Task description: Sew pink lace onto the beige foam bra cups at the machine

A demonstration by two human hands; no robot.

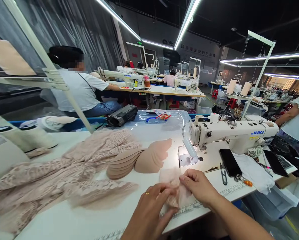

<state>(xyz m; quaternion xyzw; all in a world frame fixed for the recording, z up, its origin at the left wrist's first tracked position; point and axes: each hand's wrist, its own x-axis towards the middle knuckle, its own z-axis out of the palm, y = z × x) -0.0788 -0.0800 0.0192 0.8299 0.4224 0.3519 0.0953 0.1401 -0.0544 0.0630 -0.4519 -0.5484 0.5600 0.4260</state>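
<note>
A thin, sheer pale-pink piece of fabric [169, 176] lies bunched near the table's front edge, over a printed ruler strip. My left hand [153, 203], a ring on one finger, is closed on its lower left part. Pinching the upper right part is my right hand [198, 185], thumb against forefinger. Just beyond sits the needle end of a white sewing machine [230, 133], its small lamp [190, 150] lit. To the left rest a fanned stack of beige foam cups [121, 161] and a second beige-pink stack [151, 156].
Beige lace fabric [81, 166] spreads across the left of the table [89, 220]. Thread snips [223, 174], a phone [230, 162] and white cloth [254, 171] lie right. A black device [121, 115] stands behind. One co-worker [76, 86] sits ahead left; another person stands far right.
</note>
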